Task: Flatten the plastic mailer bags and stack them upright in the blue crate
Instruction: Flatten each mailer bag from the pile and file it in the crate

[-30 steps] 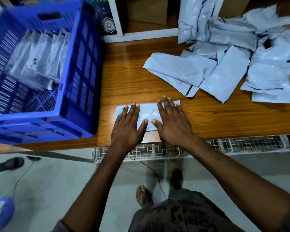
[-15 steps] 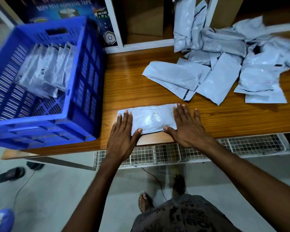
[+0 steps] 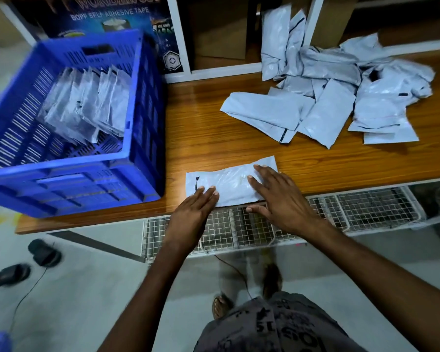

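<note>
A pale grey mailer bag (image 3: 226, 182) lies flat at the front edge of the wooden table (image 3: 214, 138). My left hand (image 3: 192, 214) rests with straight fingers on the bag's near left corner. My right hand (image 3: 280, 199) lies flat over the bag's right part, its thumb hanging past the table edge. The blue crate (image 3: 142, 128) stands at the table's left end, with several flattened bags (image 3: 87, 105) leaning upright inside it. A loose heap of crumpled mailer bags (image 3: 341, 92) covers the table's far right.
White shelving (image 3: 178, 47) and a blue tape carton (image 3: 117, 19) stand behind the table. A wire mesh rack (image 3: 341, 212) runs under the front edge. Sandals (image 3: 43, 252) and a cable (image 3: 26, 298) lie on the floor at left.
Both hands have slid back toward the table's front edge. The left one now covers only the bag's near left corner, the right one has drawn in from the bag's right end.
</note>
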### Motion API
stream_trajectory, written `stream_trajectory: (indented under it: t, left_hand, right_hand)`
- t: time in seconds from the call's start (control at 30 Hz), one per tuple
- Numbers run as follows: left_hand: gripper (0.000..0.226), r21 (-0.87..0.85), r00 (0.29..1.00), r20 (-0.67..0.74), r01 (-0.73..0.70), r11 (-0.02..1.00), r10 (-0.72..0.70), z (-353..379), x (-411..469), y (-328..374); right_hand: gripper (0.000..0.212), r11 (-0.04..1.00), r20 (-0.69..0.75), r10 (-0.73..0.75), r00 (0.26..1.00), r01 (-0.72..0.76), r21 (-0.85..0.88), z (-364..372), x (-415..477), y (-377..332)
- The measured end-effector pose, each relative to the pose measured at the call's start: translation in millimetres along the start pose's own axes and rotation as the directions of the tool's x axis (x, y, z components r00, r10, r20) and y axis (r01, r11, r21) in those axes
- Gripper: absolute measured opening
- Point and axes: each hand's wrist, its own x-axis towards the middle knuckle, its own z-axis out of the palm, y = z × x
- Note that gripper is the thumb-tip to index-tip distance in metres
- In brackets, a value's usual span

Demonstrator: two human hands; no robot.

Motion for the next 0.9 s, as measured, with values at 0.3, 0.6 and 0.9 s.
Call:
stream_trajectory:
  t: [0.3,0.6,0.9]
  left_hand:
    - [0.03,-0.085,0.925,-0.38,-0.008,0.996,-0.025,-63.4,20.2,-0.8]
    - [0.017,-0.024,0.908,-0.417,0.035,0.999,-0.042,-83.6,47.4,-12.3]
    - [0.01,0.058,0.831,-0.554,-0.009,0.998,0.039,-72.3,65.3,-13.0]
  right_hand:
    - [0.051,0.996,-0.391,-0.083,0.917,0.093,0.007,-32.7,3.2,-6.4]
    - [0.012,0.989,-0.474,-0.075,0.878,0.124,0.074,-82.0,27.6,16.1]
    - [0.019,0.989,-0.627,-0.15,0.765,0.123,-0.086,-73.0,48.1,33.7]
